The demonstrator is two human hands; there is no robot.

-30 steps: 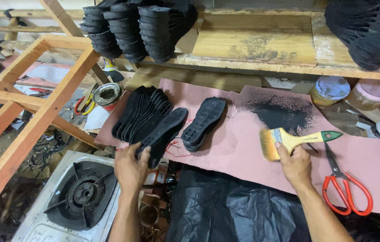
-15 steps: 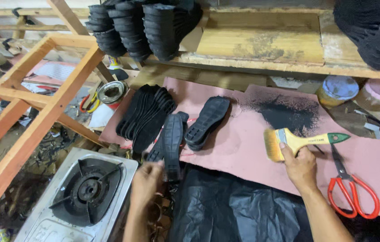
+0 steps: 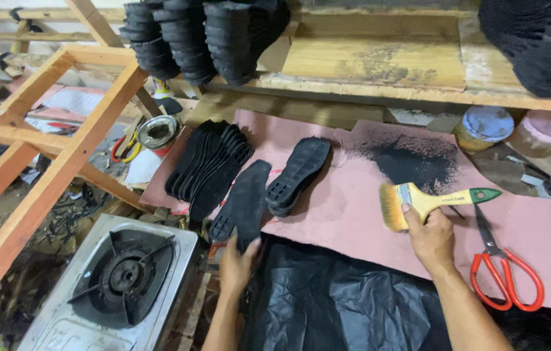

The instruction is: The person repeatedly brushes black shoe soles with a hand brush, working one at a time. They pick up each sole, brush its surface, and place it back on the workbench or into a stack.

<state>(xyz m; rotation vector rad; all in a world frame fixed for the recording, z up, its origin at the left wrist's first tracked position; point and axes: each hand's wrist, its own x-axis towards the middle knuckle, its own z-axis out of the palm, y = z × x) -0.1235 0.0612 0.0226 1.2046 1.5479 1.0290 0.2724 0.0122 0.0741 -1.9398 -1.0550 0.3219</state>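
Taking the red-handled scissors (image 3: pixel 506 273) on the pink sheet as the landmark: well above them, at the back edge of the bench under the wooden shelf, stands a small round jar (image 3: pixel 483 128) with a pale blue lid and an amber-yellow side. Just to the right of that jar sits a wider round tub (image 3: pixel 544 133), pink on top with a brownish side. Far to the left of the scissors, beyond the fanned black soles, an open round tin can (image 3: pixel 157 133) stands with a grey metal rim and a red wall.

No label face, sign or screen can be made out.
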